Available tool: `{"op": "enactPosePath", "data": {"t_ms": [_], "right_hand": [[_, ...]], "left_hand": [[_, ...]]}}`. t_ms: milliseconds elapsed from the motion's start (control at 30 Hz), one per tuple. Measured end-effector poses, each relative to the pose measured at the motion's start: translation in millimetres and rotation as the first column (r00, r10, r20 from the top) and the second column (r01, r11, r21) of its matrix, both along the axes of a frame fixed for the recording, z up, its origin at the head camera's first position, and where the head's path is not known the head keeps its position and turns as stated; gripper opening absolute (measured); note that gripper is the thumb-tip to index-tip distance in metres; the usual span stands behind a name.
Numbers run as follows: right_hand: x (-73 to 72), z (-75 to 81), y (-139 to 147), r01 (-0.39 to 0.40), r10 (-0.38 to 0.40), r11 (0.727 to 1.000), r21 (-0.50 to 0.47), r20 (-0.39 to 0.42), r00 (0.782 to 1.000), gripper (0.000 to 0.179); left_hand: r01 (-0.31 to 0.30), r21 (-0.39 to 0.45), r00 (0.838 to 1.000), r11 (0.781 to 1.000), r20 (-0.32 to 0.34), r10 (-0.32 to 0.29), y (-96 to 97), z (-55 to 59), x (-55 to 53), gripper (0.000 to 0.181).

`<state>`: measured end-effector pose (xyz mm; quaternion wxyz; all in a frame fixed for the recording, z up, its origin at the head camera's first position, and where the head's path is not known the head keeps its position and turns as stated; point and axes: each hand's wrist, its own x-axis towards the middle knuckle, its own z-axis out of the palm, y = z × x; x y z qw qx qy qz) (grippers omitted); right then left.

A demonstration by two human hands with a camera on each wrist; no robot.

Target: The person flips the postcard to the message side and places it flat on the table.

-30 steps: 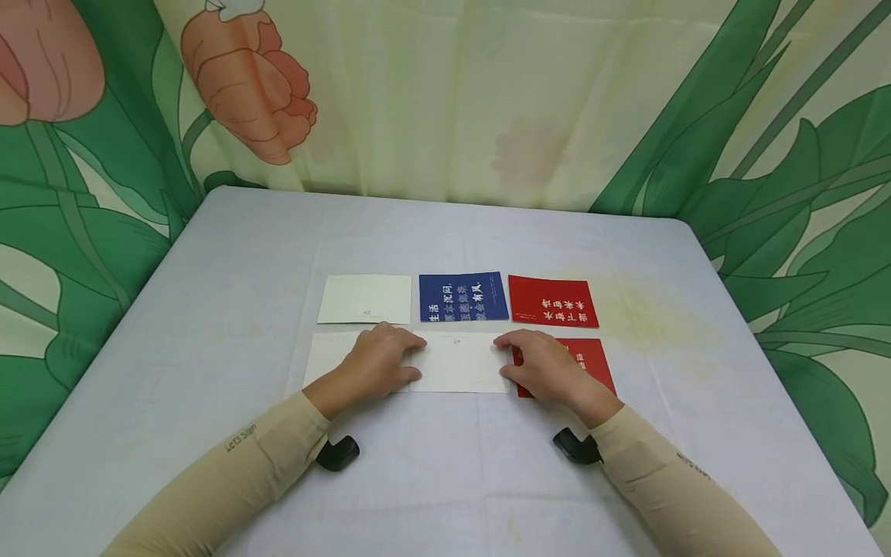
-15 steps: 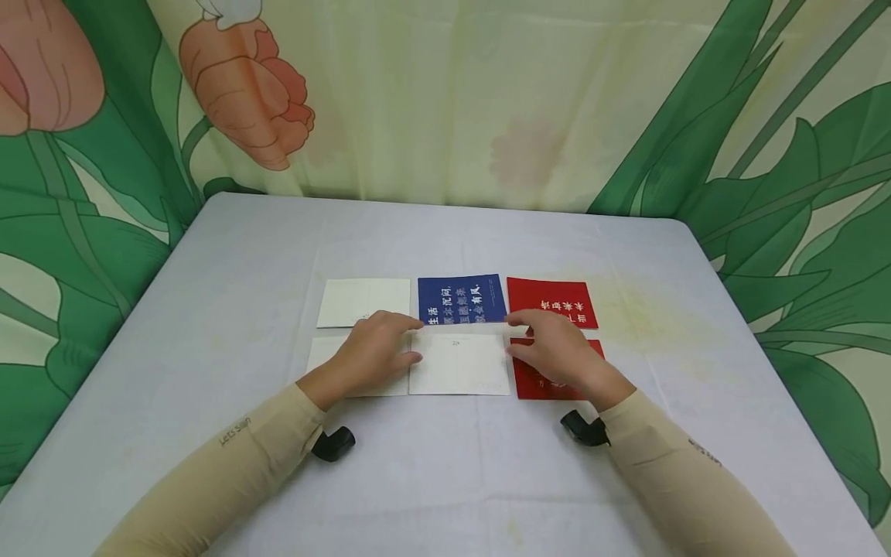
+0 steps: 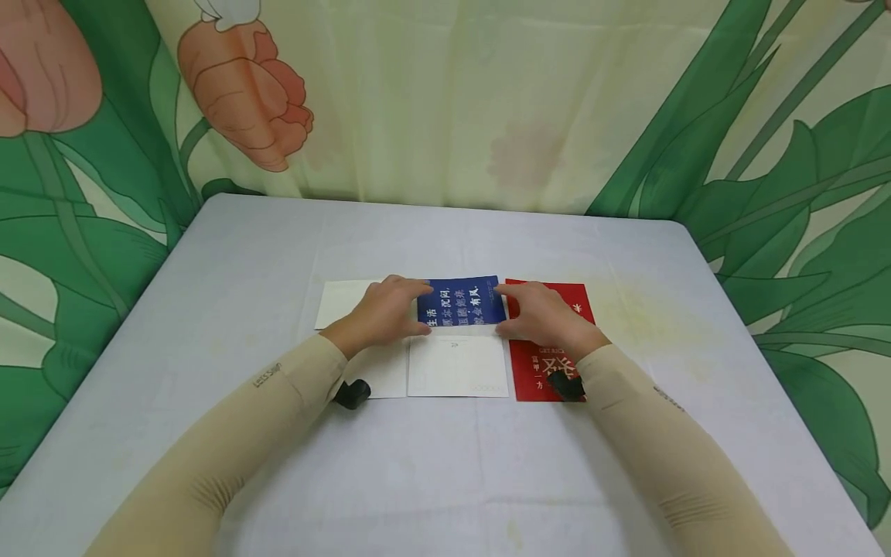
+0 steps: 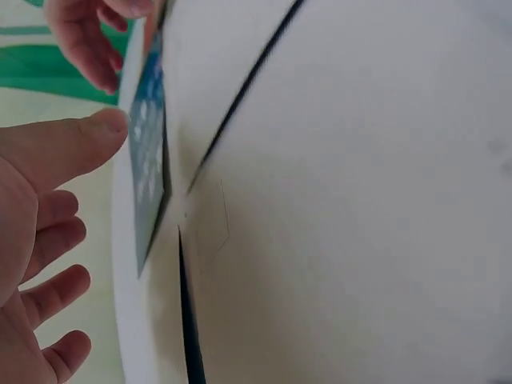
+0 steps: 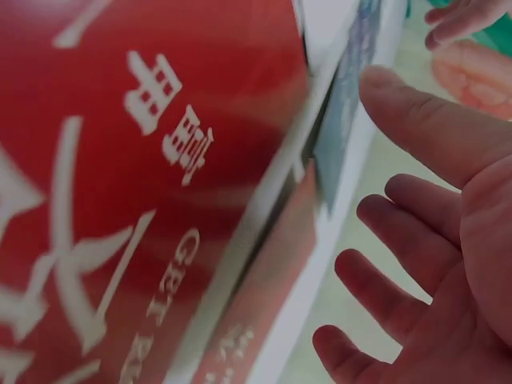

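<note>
In the head view a blue card [image 3: 459,302] with white lettering lies in the middle of the back row. My left hand [image 3: 385,311] is at its left edge, over part of the back left white card [image 3: 339,304]. At the blue card's right edge is my right hand [image 3: 541,316], partly hiding the back right red card [image 3: 574,295]. Both hands have thumb and fingers spread apart; in the wrist views they hover close to the blue card without gripping it. Nearer me lies a white card [image 3: 457,370], blank but for small marks.
The front row also has a white card [image 3: 386,375] on the left and a red card [image 3: 530,379] on the right, both partly covered by my arms. A white cloth [image 3: 445,472] covers the table. A floral curtain [image 3: 431,100] hangs behind.
Both hands have moved away from me, from the sides of the front middle white card to the sides of the blue card. The cards appear to lie in the same places.
</note>
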<state>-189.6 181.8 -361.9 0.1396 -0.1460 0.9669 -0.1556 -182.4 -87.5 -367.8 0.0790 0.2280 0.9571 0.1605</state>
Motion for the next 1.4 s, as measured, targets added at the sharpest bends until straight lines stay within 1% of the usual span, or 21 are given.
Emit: {"op": "enactPosePath", "data": {"t_ms": [100,200,333,433,533,667,867,1000,1100,1200,1267,1333,1400], "right_hand": [[-8.0,-5.3,-4,0.003,-0.004,1.0,0.025,0.031,1.0,0.084],[-12.9,-8.3,-5,0.011,-0.014,0.998,0.061,0.054,0.998,0.084],[-15.5,-8.9,-7,0.014,-0.021,0.996,0.093,0.069,0.997,0.084],[-16.0,-8.0,-8,-0.004,-0.003,0.995,0.095,0.07,0.998,0.079],[-16.0,-6.6,-9,-0.028,0.023,0.996,0.087,0.068,0.997,0.069],[-15.8,-5.7,-11,-0.054,0.051,0.996,0.071,0.042,0.998,0.059],[-14.7,-5.8,-12,-0.029,0.028,0.999,0.017,0.005,1.0,0.048],[-15.1,-5.8,-14,-0.015,0.016,1.0,0.016,-0.007,1.0,0.042],[-14.8,-6.0,-13,0.001,-0.001,1.0,0.006,-0.014,1.0,0.039],[-13.7,-5.4,-10,0.025,-0.026,0.999,-0.037,-0.032,0.999,0.035],[-13.2,-4.5,-8,0.044,-0.049,0.995,-0.088,-0.049,0.998,0.033],[-12.5,-2.9,-6,0.069,-0.079,0.987,-0.143,-0.067,0.995,0.029],[-11.9,-1.3,-4,0.101,-0.117,0.976,-0.194,-0.071,0.991,0.025]], "left_hand": [[0.009,-0.035,1.0,0.999,0.018,-0.008,3.8,-2.9,-9.9,0.069],[0.025,-0.088,0.998,0.996,0.052,-0.021,7.2,-6.5,-15.7,0.063],[0.042,-0.147,0.995,0.988,0.096,-0.028,9.5,-9.3,-17.6,0.054],[0.041,-0.159,0.995,0.986,0.098,-0.025,9.6,-10.1,-17.4,0.052],[0.038,-0.141,0.995,0.989,0.099,-0.024,8.8,-11.0,-17.0,0.051],[0.028,-0.103,0.993,0.994,0.113,-0.016,7.3,-12.8,-17.1,0.05],[-0.008,-0.071,0.996,0.997,0.092,0.015,5.4,-12.4,-17.4,0.043],[-0.042,-0.066,0.997,0.997,0.069,0.046,4.9,-9.9,-16.2,0.04],[-0.051,-0.039,0.997,0.998,0.049,0.053,4.2,-8.5,-15.7,0.038],[-0.06,0.009,0.998,0.998,0.01,0.06,1.8,-7.5,-16.8,0.031],[-0.07,0.047,0.997,0.996,-0.026,0.072,-0.4,-6.0,-18.0,0.027],[-0.085,0.088,0.994,0.992,-0.055,0.09,-2.4,-3.8,-19.3,0.025],[-0.099,0.136,0.992,0.986,-0.066,0.108,-4.0,-1.5,-20.3,0.026]]}}
